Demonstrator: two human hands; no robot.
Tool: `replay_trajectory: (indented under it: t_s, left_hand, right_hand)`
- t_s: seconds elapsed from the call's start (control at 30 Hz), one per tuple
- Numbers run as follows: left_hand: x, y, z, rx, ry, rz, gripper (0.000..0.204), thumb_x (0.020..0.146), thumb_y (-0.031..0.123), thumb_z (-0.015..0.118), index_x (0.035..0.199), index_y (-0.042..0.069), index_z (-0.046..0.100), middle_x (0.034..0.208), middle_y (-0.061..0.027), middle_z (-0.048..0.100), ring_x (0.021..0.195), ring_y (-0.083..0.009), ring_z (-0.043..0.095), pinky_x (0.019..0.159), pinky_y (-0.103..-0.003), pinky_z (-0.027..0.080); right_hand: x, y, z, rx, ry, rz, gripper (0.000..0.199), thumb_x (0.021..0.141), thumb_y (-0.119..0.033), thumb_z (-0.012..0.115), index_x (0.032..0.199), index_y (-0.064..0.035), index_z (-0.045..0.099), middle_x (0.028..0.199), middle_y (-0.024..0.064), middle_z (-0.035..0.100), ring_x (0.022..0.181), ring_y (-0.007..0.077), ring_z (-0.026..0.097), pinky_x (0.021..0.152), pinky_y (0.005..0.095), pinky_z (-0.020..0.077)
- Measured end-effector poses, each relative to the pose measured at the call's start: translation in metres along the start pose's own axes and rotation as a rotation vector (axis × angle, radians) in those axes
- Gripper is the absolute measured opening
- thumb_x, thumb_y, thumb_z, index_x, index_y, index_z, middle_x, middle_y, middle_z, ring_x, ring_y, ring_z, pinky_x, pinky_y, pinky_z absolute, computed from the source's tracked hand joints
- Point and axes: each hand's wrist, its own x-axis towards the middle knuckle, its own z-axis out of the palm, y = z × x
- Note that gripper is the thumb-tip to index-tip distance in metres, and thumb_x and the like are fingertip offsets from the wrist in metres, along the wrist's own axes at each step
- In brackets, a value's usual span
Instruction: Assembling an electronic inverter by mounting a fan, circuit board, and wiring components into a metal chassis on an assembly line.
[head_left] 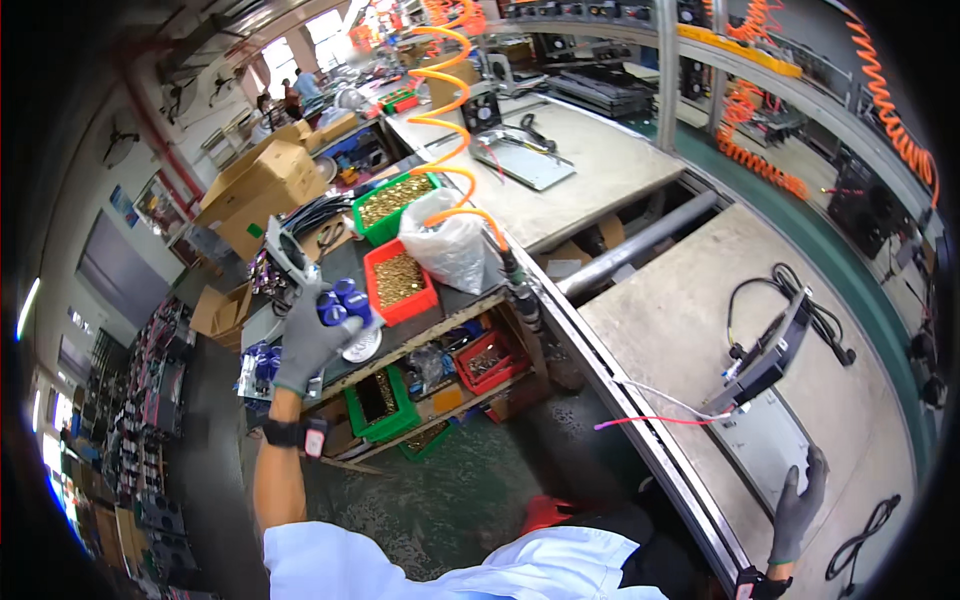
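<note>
My left hand [312,338], in a grey glove, reaches over the side bench. Its thumb and fingers curve around one of several blue, round, roll-like parts [342,302]. A white disc-shaped piece [362,346] lies right beside the thumb. My right hand [799,506], also gloved in grey, rests open at the near right edge of a flat grey metal panel [762,442] on the workbench. Its thumb stands apart from the fingers. At the panel's far end stands a dark, thin part [772,355] with a black cable [838,335]. Pink and white wires [655,420] stick out over the bench edge.
Green [393,205] and red bins [400,281] of brass-coloured small parts stand by a plastic bag [443,243]. An orange coiled hose [440,75] hangs with a tool [522,290]. Further bins sit on the shelf below. A metal roller [640,240] bridges the gap between bench tops.
</note>
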Motion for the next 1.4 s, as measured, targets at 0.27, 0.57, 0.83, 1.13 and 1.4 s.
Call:
replay_trajectory:
  t_s: [0.27, 0.57, 0.83, 1.13, 1.4]
  left_hand:
    - [-0.098, 0.209, 0.105, -0.416, -0.388, 0.549, 0.086, 0.058, 0.033, 0.1, 0.123, 0.003, 0.053, 0.113, -0.0093, 0.064, 0.101, -0.0164, 0.065, 0.091, -0.033, 0.054]
    - [-0.222, 0.372, 0.199, -1.196, -0.981, 0.02, 0.073, 0.076, 0.02, 0.079, 0.134, -0.002, 0.041, 0.118, -0.0144, 0.055, 0.108, -0.0189, 0.059, 0.091, -0.033, 0.052]
    - [-0.18, 0.417, 0.194, -0.638, -0.879, 1.133, 0.075, 0.071, 0.03, 0.081, 0.135, 0.004, 0.051, 0.106, -0.0206, 0.058, 0.093, -0.035, 0.064, 0.083, -0.042, 0.054]
    - [-0.197, 0.475, 0.229, -0.398, -0.527, 0.928, 0.049, 0.077, 0.04, 0.077, 0.113, 0.011, 0.061, 0.086, -0.0199, 0.063, 0.076, -0.0402, 0.068, 0.065, -0.048, 0.056]
    - [-0.2, 0.495, 0.289, -0.188, -0.527, 0.901, 0.047, 0.073, 0.043, 0.077, 0.105, 0.012, 0.063, 0.088, -0.02, 0.062, 0.073, -0.0372, 0.067, 0.062, -0.049, 0.056]
  right_hand:
    - [-0.034, -0.06, 0.013, 0.259, -0.005, -0.078, 0.04, 0.086, -0.002, 0.065, 0.125, 0.0038, 0.057, 0.122, 0.018, 0.063, 0.117, 0.0304, 0.061, 0.102, 0.0382, 0.0467]
    - [-0.089, -0.12, 0.017, 1.007, -0.273, 0.264, 0.071, 0.095, -0.033, 0.061, 0.147, 0.0076, 0.033, 0.126, 0.0202, 0.06, 0.114, 0.025, 0.061, 0.096, 0.0392, 0.0492]
    - [-0.062, -0.044, -0.014, 1.162, -0.536, 0.503, 0.057, 0.105, -0.045, 0.04, 0.128, 0.0036, 0.058, 0.111, 0.0107, 0.069, 0.098, 0.0183, 0.066, 0.088, 0.032, 0.0509]
    - [-0.006, 0.019, -0.028, 1.164, -0.145, 0.848, 0.052, 0.101, -0.042, 0.048, 0.125, 0.0015, 0.064, 0.113, 0.0111, 0.071, 0.095, 0.0216, 0.07, 0.087, 0.0367, 0.0558]
    - [-0.007, 0.041, -0.001, -0.054, 0.176, -0.09, 0.051, 0.079, 0.0, 0.06, 0.129, -0.012, 0.062, 0.108, 0.0146, 0.064, 0.097, 0.0337, 0.064, 0.077, 0.0433, 0.0555]
